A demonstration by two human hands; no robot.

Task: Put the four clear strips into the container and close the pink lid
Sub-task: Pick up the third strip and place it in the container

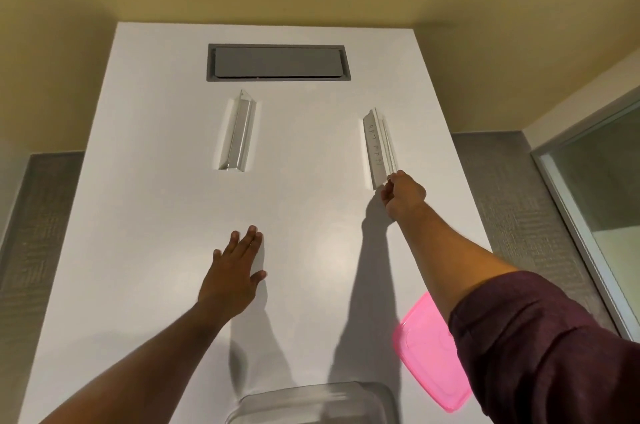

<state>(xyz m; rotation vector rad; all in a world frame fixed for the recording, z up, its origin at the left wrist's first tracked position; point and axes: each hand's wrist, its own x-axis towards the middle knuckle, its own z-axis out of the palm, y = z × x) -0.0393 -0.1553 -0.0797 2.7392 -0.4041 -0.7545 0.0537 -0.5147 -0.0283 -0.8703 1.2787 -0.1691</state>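
On the white table (145,215) lie two groups of clear strips. One clear piece (237,132) rests at the centre-left. A stack of clear strips (377,146) lies at the right, and my right hand (403,195) pinches its near end. Over the table's middle, my left hand (235,274) hovers flat with fingers spread, holding nothing. The clear container (311,403) stands at the near edge, partly cut off by the frame. The pink lid (429,354) lies flat to the container's right, partly hidden under my right sleeve.
A grey recessed panel (278,62) sits in the table at the far end. Grey carpet (41,250) flanks the table on both sides. A glass partition with a metal frame (588,188) stands at the right.
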